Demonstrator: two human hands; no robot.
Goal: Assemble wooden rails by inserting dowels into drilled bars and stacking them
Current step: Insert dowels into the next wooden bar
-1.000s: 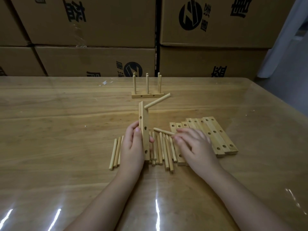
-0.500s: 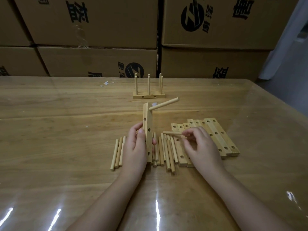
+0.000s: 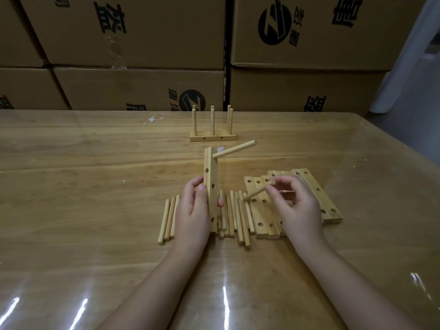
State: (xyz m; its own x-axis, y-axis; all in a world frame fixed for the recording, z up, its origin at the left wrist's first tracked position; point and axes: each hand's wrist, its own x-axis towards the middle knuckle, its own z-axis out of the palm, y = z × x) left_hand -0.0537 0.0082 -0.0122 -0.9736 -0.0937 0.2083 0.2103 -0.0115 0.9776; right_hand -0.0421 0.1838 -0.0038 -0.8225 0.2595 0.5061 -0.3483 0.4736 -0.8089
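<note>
In the head view, a drilled bar (image 3: 211,186) is held upright among loose dowels (image 3: 241,222) by the left hand (image 3: 194,210), fingers wrapped round its lower half. One dowel (image 3: 234,148) juts from its top hole. A second dowel (image 3: 256,192) is pinched at one end by the right hand (image 3: 297,206). Both pieces are judged light, stiff and smooth. The dowel is best gripped nearer mid-length for aiming.

This looks like a storeroom or small warehouse workspace. Large brown cardboard cartons (image 3: 142,86), printed with black logos and characters, are stacked wall-like from 10 to 2 o'clock behind a wooden table (image 3: 71,191) under a glossy clear cover.
</note>
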